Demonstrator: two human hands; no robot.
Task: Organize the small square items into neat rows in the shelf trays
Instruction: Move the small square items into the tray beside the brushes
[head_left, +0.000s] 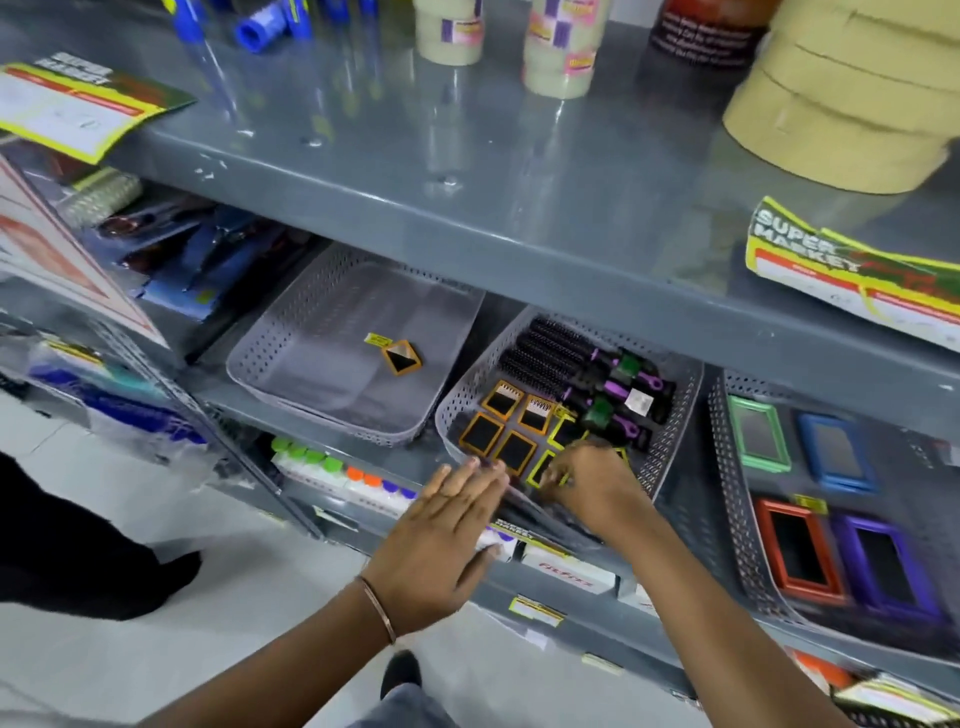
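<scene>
Several small square mirrors with orange frames (501, 420) lie in rows at the front of a grey perforated tray (670, 441) on the middle shelf. Beside them lie yellow-framed squares (562, 431). My right hand (592, 480) reaches into this tray, fingers closed on a yellow-framed square at the front. My left hand (441, 535) hovers flat with fingers apart at the tray's front rim, holding nothing. One orange square (401, 357) lies alone in the neighbouring grey tray (291, 332) to the left.
Black round hairbrushes (566, 358) with purple and green handles fill the back of the tray. A third tray (727, 478) on the right holds larger green, blue, red and purple framed mirrors. The upper shelf (467, 171) overhangs, carrying tape rolls. A lower shelf holds boxes.
</scene>
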